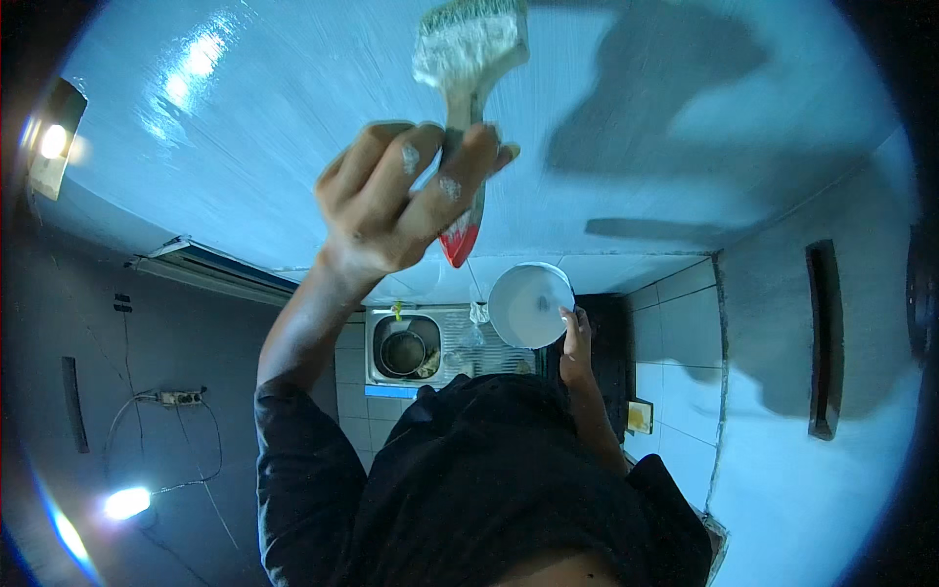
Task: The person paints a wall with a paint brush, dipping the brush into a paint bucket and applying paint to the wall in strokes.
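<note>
My left hand point(386, 201), spotted with white paint on the fingers, is closed around the handle of a paintbrush point(466, 64). The brush is wide and flat, its bristles coated in white, and its handle ends in a red tip. It is raised in front of a wall point(284, 186) that shows brush strokes and a wet-looking shine at the upper left. Lower down, my right hand point(577, 342) grips the rim of a round white tub point(528, 305) holding whitish paint.
Below is a steel sink point(435, 323) with a round pot point(402, 353) in its basin and a ribbed drainboard. A lit lamp point(128, 503) and cables hang on the dark wall at left. White tiles point(685, 382) and a dark slot point(824, 338) are at right.
</note>
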### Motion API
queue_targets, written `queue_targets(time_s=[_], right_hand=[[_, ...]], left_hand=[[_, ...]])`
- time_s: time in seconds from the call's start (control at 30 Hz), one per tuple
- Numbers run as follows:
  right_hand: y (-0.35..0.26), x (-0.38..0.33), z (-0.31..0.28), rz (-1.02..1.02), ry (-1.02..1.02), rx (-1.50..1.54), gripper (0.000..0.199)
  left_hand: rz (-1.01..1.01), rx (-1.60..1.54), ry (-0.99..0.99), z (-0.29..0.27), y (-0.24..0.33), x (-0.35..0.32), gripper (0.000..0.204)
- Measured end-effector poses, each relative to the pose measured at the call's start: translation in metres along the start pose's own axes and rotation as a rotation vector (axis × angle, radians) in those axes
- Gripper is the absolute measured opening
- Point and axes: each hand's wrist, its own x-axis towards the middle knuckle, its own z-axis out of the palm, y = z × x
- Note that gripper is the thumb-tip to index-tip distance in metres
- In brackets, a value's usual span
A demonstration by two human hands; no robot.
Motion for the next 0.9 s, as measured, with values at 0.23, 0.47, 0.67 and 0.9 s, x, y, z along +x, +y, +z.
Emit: queue_targets(time_s=[0.23,0.47,0.67,0.9], right_hand=[[0.013,-0.007,-0.013,-0.037,-0.017,-0.255,0.040],[0.002,-0.010,-0.023,0.103,0.034,-0.139,0.045],[0.030,0.004,-0.032,0.143,0.091,-0.017,0.042],[0.020,0.010,-0.022,0.202,0.035,0.017,0.029]], left_hand=[[-0.155,-0.187,-0.230,0.026,0.072,-0.126,0.025],[-0.364,-0.304,-0.283,0.016,0.146,-0.199,0.032],[-0.479,-0.466,-0.553,0.024,0.109,-0.139,0.022],[-0.443,-0.333,-0.471,0.005,0.025,-0.003,0.021]])
